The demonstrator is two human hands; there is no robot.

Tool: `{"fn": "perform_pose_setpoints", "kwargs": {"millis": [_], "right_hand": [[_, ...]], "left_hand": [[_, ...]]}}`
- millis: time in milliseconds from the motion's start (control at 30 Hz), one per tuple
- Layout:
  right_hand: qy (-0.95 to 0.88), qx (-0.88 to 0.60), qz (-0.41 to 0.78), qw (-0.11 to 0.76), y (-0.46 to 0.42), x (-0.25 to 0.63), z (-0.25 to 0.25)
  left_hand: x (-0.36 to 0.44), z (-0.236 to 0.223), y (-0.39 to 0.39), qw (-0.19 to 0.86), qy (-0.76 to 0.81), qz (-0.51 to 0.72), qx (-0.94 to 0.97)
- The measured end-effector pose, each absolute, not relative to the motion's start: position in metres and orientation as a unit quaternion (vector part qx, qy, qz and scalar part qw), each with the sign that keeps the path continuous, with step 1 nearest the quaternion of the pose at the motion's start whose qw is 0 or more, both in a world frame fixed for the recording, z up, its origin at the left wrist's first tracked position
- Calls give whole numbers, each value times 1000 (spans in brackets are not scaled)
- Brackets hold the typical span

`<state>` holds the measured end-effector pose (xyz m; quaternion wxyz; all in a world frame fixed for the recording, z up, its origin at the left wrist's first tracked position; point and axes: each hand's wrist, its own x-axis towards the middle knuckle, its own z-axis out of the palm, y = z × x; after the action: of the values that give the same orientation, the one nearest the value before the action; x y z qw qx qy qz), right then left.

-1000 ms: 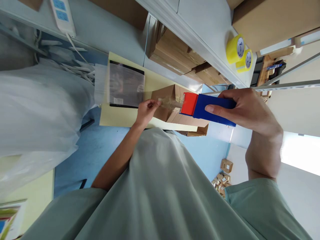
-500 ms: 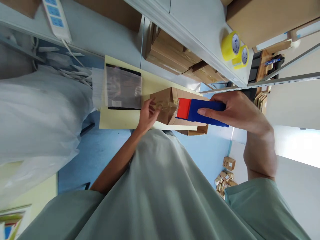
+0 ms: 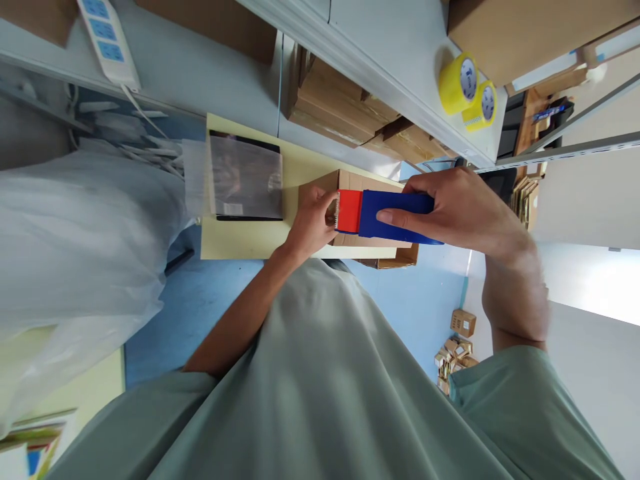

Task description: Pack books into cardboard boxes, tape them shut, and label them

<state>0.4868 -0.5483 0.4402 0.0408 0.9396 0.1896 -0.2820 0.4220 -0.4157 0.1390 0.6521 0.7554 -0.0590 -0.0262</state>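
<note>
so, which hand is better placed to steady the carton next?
Probably left. The left hand holds no tool and is right at the carton's end; the right hand is occupied gripping the blue-and-red dispenser.

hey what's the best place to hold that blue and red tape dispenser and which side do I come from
I'd take the tape dispenser by its long, flat blue body, coming from the end opposite the red head. Thumb on the broad face, fingers around the edge, much as the right hand does. That keeps fingers off the serrated edge.
</note>
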Motion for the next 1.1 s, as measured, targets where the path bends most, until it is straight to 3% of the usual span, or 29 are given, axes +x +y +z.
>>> {"fn": "perform_pose_setpoints", "kwargs": {"millis": [467,867,1100], "right_hand": [[136,935,-312,103,-592,501,446],[97,916,-370,123,-659,503,358],[116,919,-362,108,-664,493,330]], "left_hand": [[424,135,-405,606,-104,-50,787],[414,140,-386,594,-113,-99,790],[397,157,-404,558,-7,-25,829]]}}
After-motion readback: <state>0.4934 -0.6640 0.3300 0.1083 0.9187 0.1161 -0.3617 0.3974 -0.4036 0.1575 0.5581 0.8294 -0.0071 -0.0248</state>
